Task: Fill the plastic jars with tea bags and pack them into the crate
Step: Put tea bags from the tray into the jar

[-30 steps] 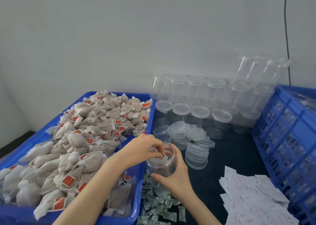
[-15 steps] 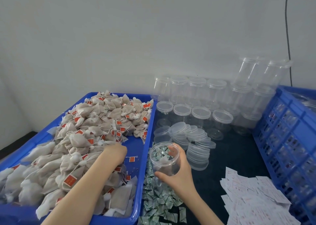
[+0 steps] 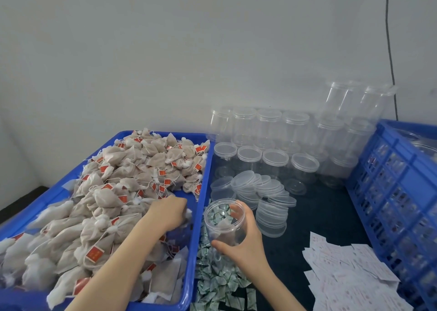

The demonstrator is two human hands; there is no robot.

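My right hand grips a clear, lidless plastic jar just right of the blue tray's rim; one tea bag lies inside it. My left hand reaches into the tray at its right side with fingers curled down among the beige tea bags with red tags; what the fingers hold is hidden. The blue slatted crate stands at the right with clear jars inside.
Several empty lidded jars stand in rows against the wall, with stacks of loose lids in front. Small green-white sachets lie heaped below the held jar. White paper slips cover the dark tabletop at lower right.
My left hand left the jar's mouth, went into the tray's tea bags, then shifted right toward the tray's rim. The jar in my right hand stayed nearly in place.
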